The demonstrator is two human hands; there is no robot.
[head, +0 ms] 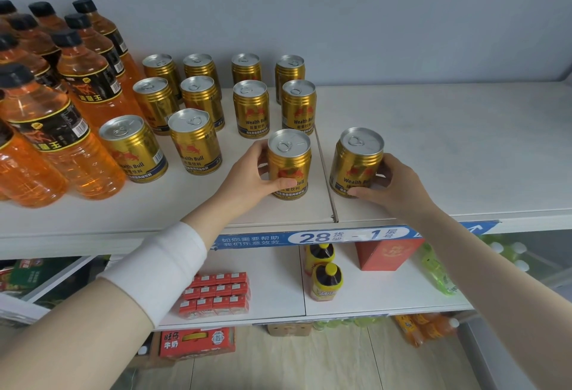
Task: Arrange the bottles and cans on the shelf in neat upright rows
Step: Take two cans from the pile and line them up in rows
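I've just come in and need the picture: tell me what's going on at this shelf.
A person is lining up gold cans on the top shelf. The left hand grips the front can of the rightmost column, upright. The right hand grips a second can, also upright, beside it across the seam in the shelf board. Ten more gold cans stand in rows behind and to the left, with orange bottles at the far left.

Bottles far left of shelf seam; can rows just left of it; lone can just right.
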